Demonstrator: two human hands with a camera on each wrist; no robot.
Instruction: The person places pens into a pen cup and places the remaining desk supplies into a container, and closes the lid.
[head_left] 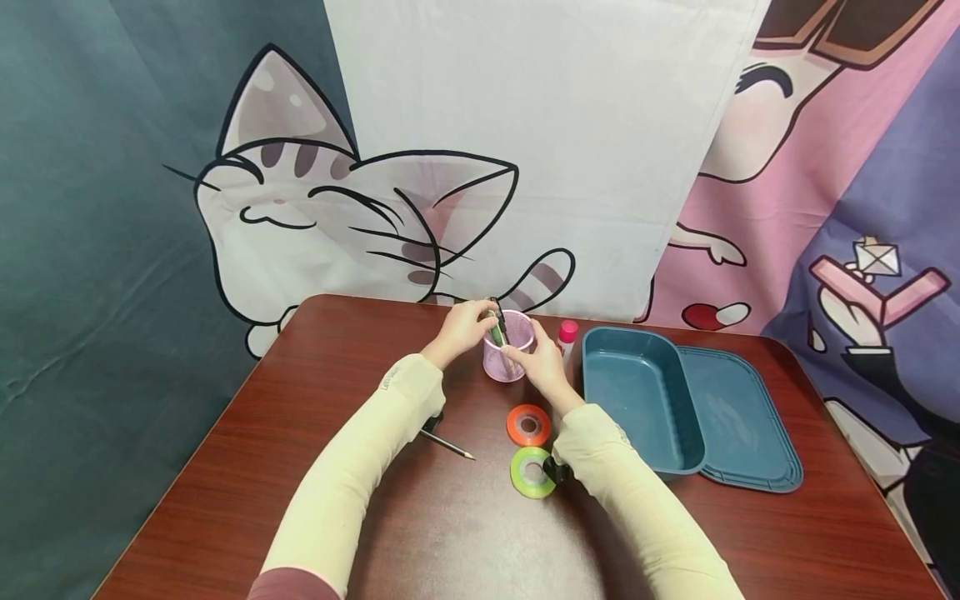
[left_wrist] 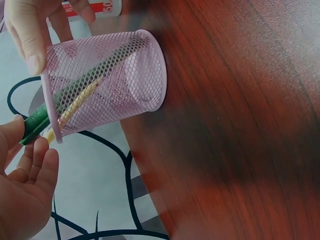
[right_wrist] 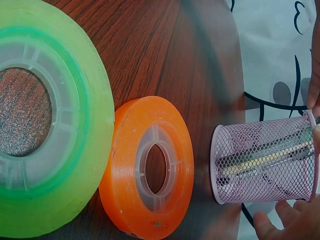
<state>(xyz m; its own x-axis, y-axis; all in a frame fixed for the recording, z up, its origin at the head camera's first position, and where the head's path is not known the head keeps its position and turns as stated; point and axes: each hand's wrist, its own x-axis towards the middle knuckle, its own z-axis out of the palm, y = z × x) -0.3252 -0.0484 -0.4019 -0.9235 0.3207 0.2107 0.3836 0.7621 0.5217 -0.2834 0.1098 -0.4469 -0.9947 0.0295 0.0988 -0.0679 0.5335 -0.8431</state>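
A pink mesh pen cup [head_left: 504, 367] stands upright near the table's far edge. Inside it, seen through the mesh, are a green pen-like stick [left_wrist: 37, 121] and a yellow pencil-like stick [left_wrist: 80, 101]; a black pen [head_left: 501, 315] also pokes out of the top. My left hand [head_left: 467, 329] is over the cup's mouth, pinching the upper end of the green stick between thumb and fingers. From the other side my right hand [head_left: 546, 367] holds the cup, its thumb at the rim and its fingers around the mesh wall.
A glue stick [head_left: 567, 337] with a pink cap stands right of the cup. Orange tape [head_left: 514, 427] and green tape [head_left: 519, 477] lie nearer. A dark pencil [head_left: 450, 445] lies by the left sleeve. At right sits a blue box [head_left: 637, 400] beside its lid [head_left: 738, 417].
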